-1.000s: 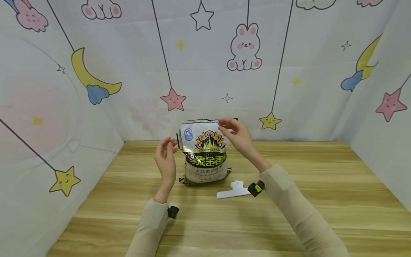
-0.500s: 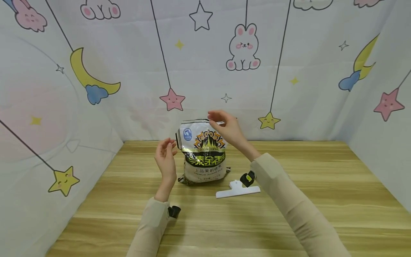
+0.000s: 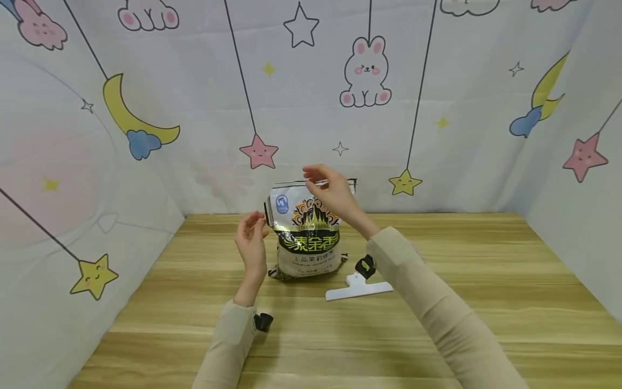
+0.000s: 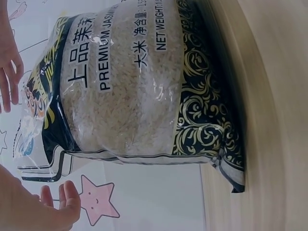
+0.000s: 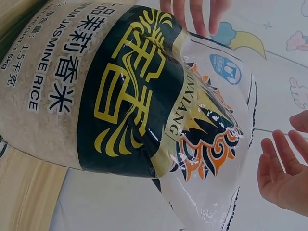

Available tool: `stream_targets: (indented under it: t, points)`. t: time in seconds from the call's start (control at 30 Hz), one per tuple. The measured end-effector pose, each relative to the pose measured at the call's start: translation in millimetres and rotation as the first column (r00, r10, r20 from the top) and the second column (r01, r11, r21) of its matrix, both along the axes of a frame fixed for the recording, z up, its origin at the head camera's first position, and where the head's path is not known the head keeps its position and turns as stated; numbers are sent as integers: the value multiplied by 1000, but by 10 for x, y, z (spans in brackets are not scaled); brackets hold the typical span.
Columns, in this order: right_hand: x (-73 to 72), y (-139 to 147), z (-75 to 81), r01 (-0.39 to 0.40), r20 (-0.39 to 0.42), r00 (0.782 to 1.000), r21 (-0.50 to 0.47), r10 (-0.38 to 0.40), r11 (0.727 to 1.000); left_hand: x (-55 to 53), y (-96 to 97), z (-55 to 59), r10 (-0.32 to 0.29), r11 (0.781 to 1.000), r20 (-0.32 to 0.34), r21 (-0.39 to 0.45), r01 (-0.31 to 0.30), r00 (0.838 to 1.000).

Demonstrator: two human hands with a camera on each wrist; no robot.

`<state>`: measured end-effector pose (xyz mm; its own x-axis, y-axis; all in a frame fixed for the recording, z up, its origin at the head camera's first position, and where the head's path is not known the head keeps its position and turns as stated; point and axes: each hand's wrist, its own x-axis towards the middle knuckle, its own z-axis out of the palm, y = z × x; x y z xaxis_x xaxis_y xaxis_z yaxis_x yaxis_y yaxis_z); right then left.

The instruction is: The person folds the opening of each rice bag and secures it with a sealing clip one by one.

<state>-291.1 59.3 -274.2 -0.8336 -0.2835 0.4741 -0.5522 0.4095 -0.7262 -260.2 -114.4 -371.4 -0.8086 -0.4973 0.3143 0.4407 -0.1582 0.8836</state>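
Observation:
A bag of jasmine rice (image 3: 311, 251) stands upright on the table, its white upper part flattened and its clear lower part full of grains. My left hand (image 3: 252, 246) is at the bag's upper left side, fingers loosely bent. In the left wrist view the left hand (image 4: 43, 207) lies just beside the bag's folded edge. My right hand (image 3: 335, 197) hovers in front of the bag's top, hiding part of its upper edge. The right wrist view shows the right hand (image 5: 284, 178) apart from the bag's top edge, fingers spread and nothing between them.
A white bag clip (image 3: 357, 290) lies on the wooden table (image 3: 437, 324) in front of the bag, to the right, partly below the right wrist's black camera (image 3: 365, 266). A printed white curtain (image 3: 204, 108) hangs behind and on both sides.
My right hand has moved left along the bag's top, uncovering its upper right corner and more of the clip. The left hand and the bag stay nearly where they were.

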Motion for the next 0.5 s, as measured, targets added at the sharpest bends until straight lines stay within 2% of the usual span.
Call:
stream_targets:
  t: [0.2,0.5]
  points:
    - [-53,-42,-26,13,-43,999,79,-10,997,-30,-18,-25,-25,999,32,-26,25,999]
    - [-115,-127,-1,-18,-66,997,179,30,984,-81,-67,-47,-79,995,69,-53,82,995]
